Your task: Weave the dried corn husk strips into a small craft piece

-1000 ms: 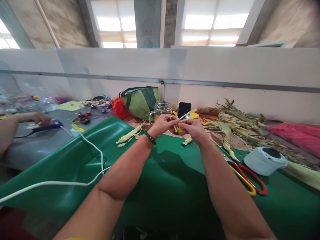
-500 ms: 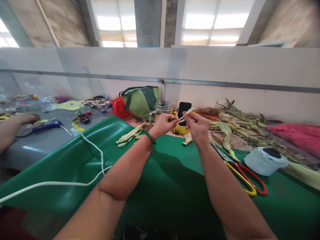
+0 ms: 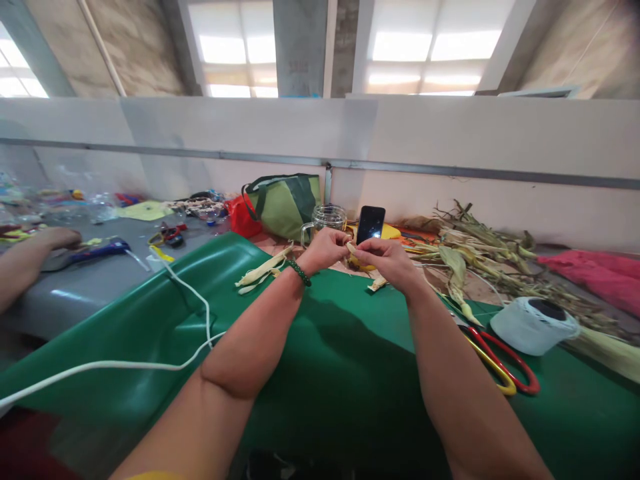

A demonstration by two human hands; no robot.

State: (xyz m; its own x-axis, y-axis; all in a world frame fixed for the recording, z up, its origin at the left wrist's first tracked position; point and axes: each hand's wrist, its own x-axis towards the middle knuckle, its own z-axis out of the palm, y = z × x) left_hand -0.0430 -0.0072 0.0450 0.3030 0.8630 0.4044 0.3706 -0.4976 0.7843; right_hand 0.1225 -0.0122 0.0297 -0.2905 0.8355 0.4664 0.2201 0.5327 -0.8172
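A small pale strip of husk [image 3: 351, 247] is pinched between my two hands, above the far edge of the green sheet [image 3: 350, 333]. My left hand [image 3: 327, 248], with a green bead bracelet at the wrist, grips it from the left. From the right, my right hand [image 3: 387, 261] closes thumb and fingers on the same strip. Behind them stand a glass mug [image 3: 329, 217] and an upright dark phone [image 3: 371, 223]. Pale husk pieces [image 3: 264, 270] lie left of my left wrist, and a small scrap [image 3: 379, 283] lies below my right hand.
Red and yellow handled scissors [image 3: 505, 363] and a white thread spool [image 3: 534, 325] lie at the right, before dried husks [image 3: 480, 247]. A white cord [image 3: 115, 365] crosses the sheet's left. Another person's hand [image 3: 55, 238] rests at far left. A green bag [image 3: 285, 207] stands behind.
My right hand has moved left and slightly down, so its fingertips now meet my left hand's at the strip. The strip's loop no longer shows above my right fingers.
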